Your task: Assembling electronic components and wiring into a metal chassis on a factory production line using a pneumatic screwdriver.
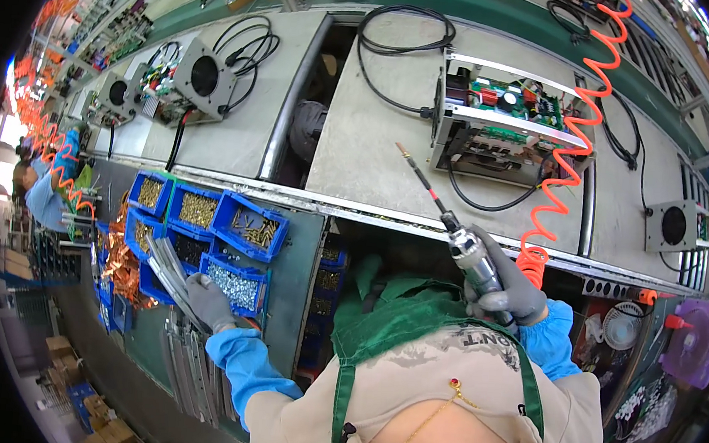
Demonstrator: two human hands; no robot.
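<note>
My left hand [211, 303], in a grey glove, is closed around several long grey metal strips [169, 270] above the blue parts bins. More such strips [193, 371] lie in a pile below it, on the side bench. In my gloved right hand [509, 285] is a power screwdriver [474, 263], its long bit slanting up to the left over the main bench edge. Beyond the bit stands an opened metal-cased device [509, 109] with green circuit boards and a black cable. The screwdriver's tip is apart from it.
Blue bins [247, 226] hold brass and silver screws and other small parts. Copper-coloured pieces [122, 266] lie beside them. An orange coiled hose [583, 123] hangs in front of the device. Further fan-fronted units [205, 76] stand at left and right. Another person [47, 193] is at far left.
</note>
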